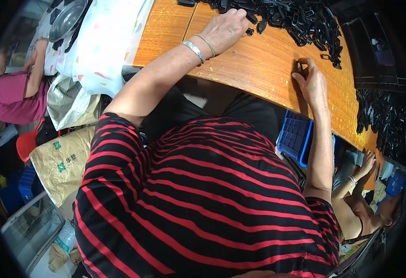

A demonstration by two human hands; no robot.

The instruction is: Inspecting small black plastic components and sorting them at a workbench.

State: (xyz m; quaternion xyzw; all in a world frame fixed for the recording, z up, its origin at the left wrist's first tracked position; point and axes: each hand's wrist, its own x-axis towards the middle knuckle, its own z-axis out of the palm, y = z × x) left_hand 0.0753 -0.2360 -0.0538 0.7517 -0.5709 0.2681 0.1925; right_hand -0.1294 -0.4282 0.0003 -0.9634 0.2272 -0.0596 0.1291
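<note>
My left hand [228,30] rests at the near edge of a heap of small black plastic buckle parts [300,21] on the wooden table [240,65]. Its fingers are bent and closed, with one small black plastic buckle part [250,32] showing at the fingertips. My right hand [314,84] is over the table's right part, below the heap. Its fingers are curled, with a gap between thumb and forefinger, and nothing is plainly visible in them; a dark shadow lies there. A single loose black part lies between the right hand and the heap.
Another pile of black parts [381,118] lies at the right. A blue plastic crate [295,136] stands under the table edge. To the left are a patterned cloth [103,51], a metal bowl [68,21] and woven sacks [66,162]. One person sits at the left, another at the right.
</note>
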